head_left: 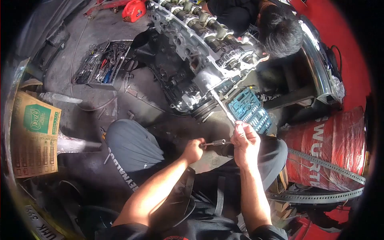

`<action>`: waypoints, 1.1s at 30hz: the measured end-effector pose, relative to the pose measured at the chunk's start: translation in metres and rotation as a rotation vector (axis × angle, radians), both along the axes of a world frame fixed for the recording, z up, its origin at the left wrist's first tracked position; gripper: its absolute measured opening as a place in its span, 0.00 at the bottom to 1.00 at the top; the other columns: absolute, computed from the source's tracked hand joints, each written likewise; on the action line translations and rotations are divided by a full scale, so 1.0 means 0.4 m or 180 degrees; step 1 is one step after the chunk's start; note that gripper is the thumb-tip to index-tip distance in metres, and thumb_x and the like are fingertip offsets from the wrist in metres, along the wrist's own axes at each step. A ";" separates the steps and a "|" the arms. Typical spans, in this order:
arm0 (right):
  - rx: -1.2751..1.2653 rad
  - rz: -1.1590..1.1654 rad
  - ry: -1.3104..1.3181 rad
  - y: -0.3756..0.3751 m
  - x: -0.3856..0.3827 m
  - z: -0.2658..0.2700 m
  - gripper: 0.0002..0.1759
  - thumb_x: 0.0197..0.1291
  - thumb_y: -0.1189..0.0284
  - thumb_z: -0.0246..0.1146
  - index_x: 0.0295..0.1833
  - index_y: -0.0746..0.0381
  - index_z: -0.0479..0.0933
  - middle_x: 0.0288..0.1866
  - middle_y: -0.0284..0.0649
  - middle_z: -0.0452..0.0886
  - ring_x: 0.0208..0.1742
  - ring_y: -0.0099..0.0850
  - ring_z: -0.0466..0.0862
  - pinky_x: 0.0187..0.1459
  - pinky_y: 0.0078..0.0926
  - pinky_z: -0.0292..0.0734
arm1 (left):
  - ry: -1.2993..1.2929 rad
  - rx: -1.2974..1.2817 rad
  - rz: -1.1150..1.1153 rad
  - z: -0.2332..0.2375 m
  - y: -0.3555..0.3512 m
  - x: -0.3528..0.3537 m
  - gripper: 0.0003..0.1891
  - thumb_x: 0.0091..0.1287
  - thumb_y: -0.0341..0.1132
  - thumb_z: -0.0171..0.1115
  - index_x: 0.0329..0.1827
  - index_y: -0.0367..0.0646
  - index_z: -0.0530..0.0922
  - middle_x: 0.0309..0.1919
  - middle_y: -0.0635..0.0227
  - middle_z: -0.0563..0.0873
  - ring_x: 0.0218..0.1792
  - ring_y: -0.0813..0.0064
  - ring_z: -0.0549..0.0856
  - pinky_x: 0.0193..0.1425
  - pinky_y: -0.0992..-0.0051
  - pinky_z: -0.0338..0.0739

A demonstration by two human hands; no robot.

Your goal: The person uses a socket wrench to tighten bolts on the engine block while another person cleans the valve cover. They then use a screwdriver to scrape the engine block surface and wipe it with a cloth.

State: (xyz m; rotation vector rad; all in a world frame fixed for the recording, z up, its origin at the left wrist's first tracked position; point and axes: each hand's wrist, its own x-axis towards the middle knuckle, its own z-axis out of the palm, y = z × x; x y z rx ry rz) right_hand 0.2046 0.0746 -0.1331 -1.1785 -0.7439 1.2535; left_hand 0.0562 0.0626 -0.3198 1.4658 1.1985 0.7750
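My left hand [193,151] is closed around the handle end of a slim metal socket tool [218,142], which points right, toward my other hand. Between thumb and fingers, my right hand [245,141] pinches a long, pale metal bar [225,107]. That bar slants up and left, its far end overlapping the front of the engine's cylinder head [208,80] in this view. Just beyond my right hand, a teal socket-set case [250,110] lies unfolded on the floor, with sockets in rows.
Beyond the engine, another person [280,34] bends close to it. A metal tray of hand tools [105,64] sits left on the floor. A cardboard box [34,136] stands at far left, a red wrapped drum [324,150] at right. A red jack [134,11] is at the back.
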 end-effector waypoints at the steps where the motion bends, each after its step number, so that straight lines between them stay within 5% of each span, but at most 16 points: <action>1: 0.0022 -0.0025 -0.0019 -0.003 -0.001 -0.004 0.08 0.69 0.74 0.66 0.49 0.66 0.82 0.30 0.28 0.77 0.26 0.17 0.69 0.30 0.18 0.63 | -0.0144 0.0060 -0.0013 -0.001 0.002 0.008 0.07 0.58 0.24 0.55 0.36 0.38 0.82 0.33 0.48 0.86 0.40 0.46 0.86 0.45 0.58 0.78; 5: 0.0081 -0.0085 -0.0097 -0.005 0.002 -0.006 0.08 0.67 0.74 0.68 0.48 0.67 0.83 0.31 0.30 0.78 0.24 0.16 0.67 0.26 0.17 0.60 | 0.0006 0.0150 -0.0252 0.045 0.007 0.023 0.09 0.58 0.26 0.57 0.41 0.38 0.81 0.36 0.47 0.86 0.41 0.50 0.87 0.46 0.60 0.78; 8: -0.0005 -0.0060 -0.0166 0.007 0.005 0.009 0.09 0.66 0.74 0.69 0.48 0.68 0.84 0.30 0.31 0.78 0.21 0.15 0.65 0.23 0.17 0.58 | 0.0205 -0.0628 -0.0354 0.135 -0.029 -0.008 0.10 0.60 0.29 0.58 0.43 0.38 0.81 0.37 0.47 0.86 0.43 0.50 0.87 0.47 0.60 0.78; 13: -0.0258 -0.0119 -0.0073 -0.010 -0.014 0.034 0.10 0.65 0.73 0.71 0.47 0.68 0.84 0.27 0.29 0.76 0.19 0.14 0.63 0.21 0.17 0.56 | 0.0771 -0.0306 -0.0301 0.156 -0.088 -0.022 0.20 0.65 0.44 0.65 0.46 0.31 0.81 0.40 0.40 0.86 0.48 0.45 0.86 0.55 0.57 0.79; 16: -0.0232 -0.0188 -0.0099 -0.006 -0.021 0.026 0.10 0.64 0.74 0.71 0.47 0.68 0.84 0.25 0.28 0.75 0.18 0.14 0.63 0.20 0.17 0.56 | 0.0666 0.0495 0.0030 0.085 -0.061 -0.002 0.20 0.65 0.45 0.65 0.44 0.32 0.82 0.40 0.40 0.86 0.48 0.44 0.86 0.54 0.57 0.79; 20: -0.0231 -0.0298 -0.0114 -0.005 -0.032 0.027 0.09 0.64 0.75 0.72 0.47 0.68 0.84 0.24 0.28 0.74 0.18 0.14 0.62 0.20 0.17 0.55 | 0.1176 -0.0266 -0.0253 0.103 -0.051 0.008 0.17 0.64 0.43 0.64 0.42 0.35 0.85 0.36 0.42 0.87 0.45 0.44 0.87 0.52 0.55 0.81; 26: -0.0319 -0.0231 -0.0072 -0.005 -0.029 0.025 0.08 0.66 0.74 0.70 0.45 0.67 0.83 0.25 0.27 0.73 0.19 0.15 0.62 0.20 0.17 0.55 | 0.1732 -0.0338 -0.0217 0.141 -0.078 -0.010 0.14 0.59 0.36 0.57 0.42 0.42 0.87 0.39 0.47 0.89 0.44 0.47 0.88 0.54 0.54 0.82; 33: -0.0330 -0.0163 0.0082 -0.006 -0.021 0.030 0.08 0.66 0.74 0.70 0.44 0.68 0.84 0.22 0.29 0.71 0.18 0.15 0.61 0.20 0.18 0.55 | 0.1821 -0.0610 -0.0308 0.167 -0.081 -0.022 0.17 0.61 0.42 0.62 0.44 0.39 0.87 0.39 0.47 0.89 0.46 0.48 0.88 0.56 0.56 0.82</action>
